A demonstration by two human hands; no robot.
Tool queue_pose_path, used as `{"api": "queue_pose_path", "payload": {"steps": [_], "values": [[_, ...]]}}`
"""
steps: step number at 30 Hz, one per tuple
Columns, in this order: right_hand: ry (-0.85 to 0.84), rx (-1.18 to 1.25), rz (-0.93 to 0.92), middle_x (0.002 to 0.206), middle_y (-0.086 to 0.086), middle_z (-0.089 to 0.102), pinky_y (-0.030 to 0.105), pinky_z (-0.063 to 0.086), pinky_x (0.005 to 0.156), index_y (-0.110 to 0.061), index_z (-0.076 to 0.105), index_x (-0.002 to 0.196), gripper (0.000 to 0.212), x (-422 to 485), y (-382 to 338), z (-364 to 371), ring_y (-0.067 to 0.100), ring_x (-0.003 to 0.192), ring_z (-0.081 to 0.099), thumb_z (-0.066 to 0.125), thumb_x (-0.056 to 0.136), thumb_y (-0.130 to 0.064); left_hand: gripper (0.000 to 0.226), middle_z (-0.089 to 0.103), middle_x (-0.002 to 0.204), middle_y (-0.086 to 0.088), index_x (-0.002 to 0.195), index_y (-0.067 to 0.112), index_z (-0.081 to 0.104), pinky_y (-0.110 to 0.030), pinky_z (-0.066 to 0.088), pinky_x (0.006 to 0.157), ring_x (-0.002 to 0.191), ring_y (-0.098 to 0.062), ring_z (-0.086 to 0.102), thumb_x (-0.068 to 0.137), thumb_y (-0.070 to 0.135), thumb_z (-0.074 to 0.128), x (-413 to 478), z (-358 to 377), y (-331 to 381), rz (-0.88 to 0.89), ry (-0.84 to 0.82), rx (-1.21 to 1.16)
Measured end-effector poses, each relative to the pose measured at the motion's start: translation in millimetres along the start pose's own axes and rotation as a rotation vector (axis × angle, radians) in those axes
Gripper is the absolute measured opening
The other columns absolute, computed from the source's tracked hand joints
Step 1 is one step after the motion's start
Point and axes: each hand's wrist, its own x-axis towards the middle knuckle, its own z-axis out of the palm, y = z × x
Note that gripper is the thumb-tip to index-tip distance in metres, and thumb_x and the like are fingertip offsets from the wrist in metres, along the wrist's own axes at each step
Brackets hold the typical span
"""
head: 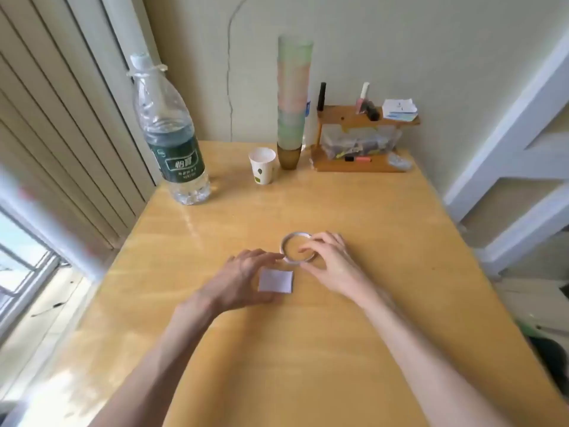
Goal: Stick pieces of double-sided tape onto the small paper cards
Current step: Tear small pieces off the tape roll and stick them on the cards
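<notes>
At a wooden table (pixel 354 211), our right hand (pixel 334 261) curls over the tape roll (pixel 286 238), forefinger dipped inside the ring and thumb on its near rim, while the left hand (pixel 243 274) stretches its fingers to the roll's 8 o'clock edge. The small paper card (pixel 275 282) sits at table centre, just at 7 o'clock of the roll and against the left thumb; we cannot tell whether that hand pinches it or merely lies beside it. We judge the card feather-light and floppy, best pinned flat at a corner. The thin hoop looks rigid, its tape tacky and prone to curl, so we would grip the rim and peel from the free end, which we cannot find here. Motion blur softens both hands. A water bottle (pixel 172 140) stands at 10 o'clock, a paper cup (pixel 261 166) and tall cup stack (pixel 292 103) at 12, a wooden organiser (pixel 348 118) at 1.
</notes>
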Motion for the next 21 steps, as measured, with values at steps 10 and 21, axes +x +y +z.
{"api": "queue_pose_path", "payload": {"steps": [10, 21], "values": [[0.279, -0.153, -0.071, 0.103, -0.002, 0.064, 0.034, 0.041, 0.093, -0.017, 0.076, 0.099, 0.007, -38, -3, 8, 0.023, 0.106, 0.051, 0.076, 0.094, -0.021, 0.063, 0.068, 0.13, 0.001, 0.148, 0.022, 0.054, -0.045, 0.047, 0.103, 0.123, -0.03, 0.06, 0.09, 0.027, 0.078, -12, 35, 1, 0.098, 0.203, 0.046], [0.255, -0.086, -0.053, 0.102, -0.009, 0.06, 0.023, 0.034, 0.083, -0.02, 0.074, 0.1, 0.004, -58, -15, -10, 0.017, 0.107, 0.051, 0.073, 0.097, -0.021, 0.063, 0.061, 0.139, 0.0, 0.154, 0.027, 0.046, -0.044, 0.04, 0.105, 0.134, -0.029, 0.049, 0.098, 0.047, 0.065, -3, 53, -9, 0.012, 0.286, 0.155]]}}
